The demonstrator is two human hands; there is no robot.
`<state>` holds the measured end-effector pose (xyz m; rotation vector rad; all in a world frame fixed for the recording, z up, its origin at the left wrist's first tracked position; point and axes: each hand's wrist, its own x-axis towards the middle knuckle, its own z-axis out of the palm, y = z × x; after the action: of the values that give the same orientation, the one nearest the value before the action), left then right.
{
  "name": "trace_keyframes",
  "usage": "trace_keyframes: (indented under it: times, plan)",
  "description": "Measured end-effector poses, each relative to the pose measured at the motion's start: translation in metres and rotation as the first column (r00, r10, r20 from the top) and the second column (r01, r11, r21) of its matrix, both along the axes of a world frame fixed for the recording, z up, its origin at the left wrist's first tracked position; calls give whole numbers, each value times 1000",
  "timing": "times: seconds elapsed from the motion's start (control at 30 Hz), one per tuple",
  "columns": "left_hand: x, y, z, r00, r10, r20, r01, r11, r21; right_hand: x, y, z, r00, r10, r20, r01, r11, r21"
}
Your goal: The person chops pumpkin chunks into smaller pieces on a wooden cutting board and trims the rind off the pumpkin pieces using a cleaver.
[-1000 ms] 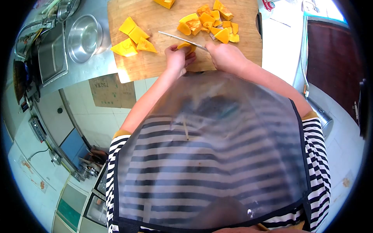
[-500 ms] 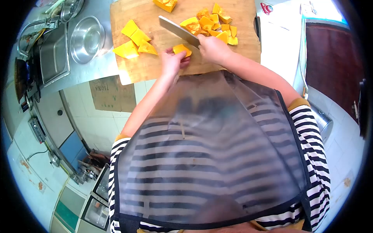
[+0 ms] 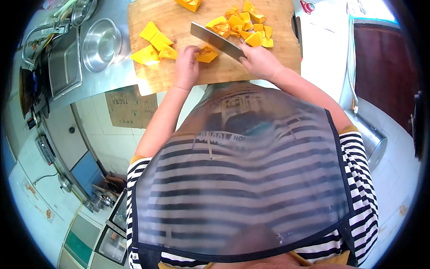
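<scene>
My right hand [image 3: 262, 61] is wrapped round the handle of a broad kitchen knife [image 3: 216, 40], whose blade slants up and to the left over the wooden cutting board [image 3: 165, 83]. My left hand [image 3: 187, 66] grips the left end of a pumpkin piece [image 3: 207, 54] on the board, fingers curled at its edge. The blade is just above and right of that piece; whether they touch I cannot tell. Small cut pumpkin chunks [image 3: 246, 27] are heaped beyond my right hand. Larger pumpkin slabs [image 3: 156, 36] lie to the left, and another pumpkin block [image 3: 189, 4] sits at the far edge.
Left of the board, a metal bowl [image 3: 101, 45] stands on the steel counter beside a sink [image 3: 65, 67]. A small red-and-white item [image 3: 307, 7] lies on the white surface at right. The board's near edge is close to my apron [image 3: 242, 179].
My left hand has shifted left and turned palm down on the pumpkin piece, which lies turned on the board. My right hand and the knife have moved slightly right and nearer me.
</scene>
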<state>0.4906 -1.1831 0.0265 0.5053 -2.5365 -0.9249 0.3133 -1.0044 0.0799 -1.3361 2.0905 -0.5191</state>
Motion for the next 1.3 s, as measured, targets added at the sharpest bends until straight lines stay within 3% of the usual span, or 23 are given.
trace_keyframes:
  times: [0.03, 0.1, 0.13, 0.2, 0.23, 0.27, 0.3, 0.43, 0.6, 0.7, 0.93, 1.07, 1.13, 1.3]
  plan:
    - [3, 2, -4, 1000, -2, 1, 2, 1000, 2, 3, 0, 1, 1000, -2, 1, 2, 1000, 2]
    - [7, 6, 1, 973, 222, 65, -230, 956, 184, 6, -3, 4, 1000, 6, 26, -7, 999, 48]
    - [9, 6, -3, 973, 221, 64, -229, 956, 184, 6, -3, 4, 1000, 5, 26, -6, 999, 47]
    - [13, 7, -7, 894, 327, 305, -447, 669, 594, 8, -3, 3, 1000, -1, 25, 0, 1000, 22]
    - [16, 9, -10, 893, 329, 307, -450, 668, 593, 8, -3, 2, 1000, 2, 27, -2, 1000, 22]
    - [12, 16, 5, 857, 380, 347, -477, 332, 813, 8, -4, -1, 1000, 6, 25, -6, 1000, 22]
    - [8, 22, 14, 819, 406, 405, -420, -56, 906, 8, -5, -2, 1000, 9, 22, -9, 1000, 25]
    - [2, 27, 17, 843, 427, 326, -326, -76, 942, 7, -8, 4, 1000, 9, 28, -11, 999, 43]
    - [-8, 11, 13, 852, 402, 336, -413, 123, 902, 6, -8, 10, 982, -49, 181, 43, 998, 34]
    - [-21, 3, 17, 853, 395, 343, -431, 159, 888, 5, -10, 17, 950, -148, 276, 120, 986, 116]
    - [-37, 5, 13, 845, 354, 400, -506, 289, 813, -2, -16, 11, 984, -98, 147, 91, 994, 53]
    - [-32, 7, 11, 864, 342, 370, -475, 306, 825, 3, -20, 8, 982, -118, 149, 105, 990, 94]
    - [-27, 9, 14, 839, 354, 412, -506, 234, 830, 8, -22, 11, 983, -104, 151, 89, 991, 100]
    - [-2, 12, 30, 828, 352, 438, -529, 229, 817, 13, -26, 9, 917, -50, 396, 33, 998, 51]
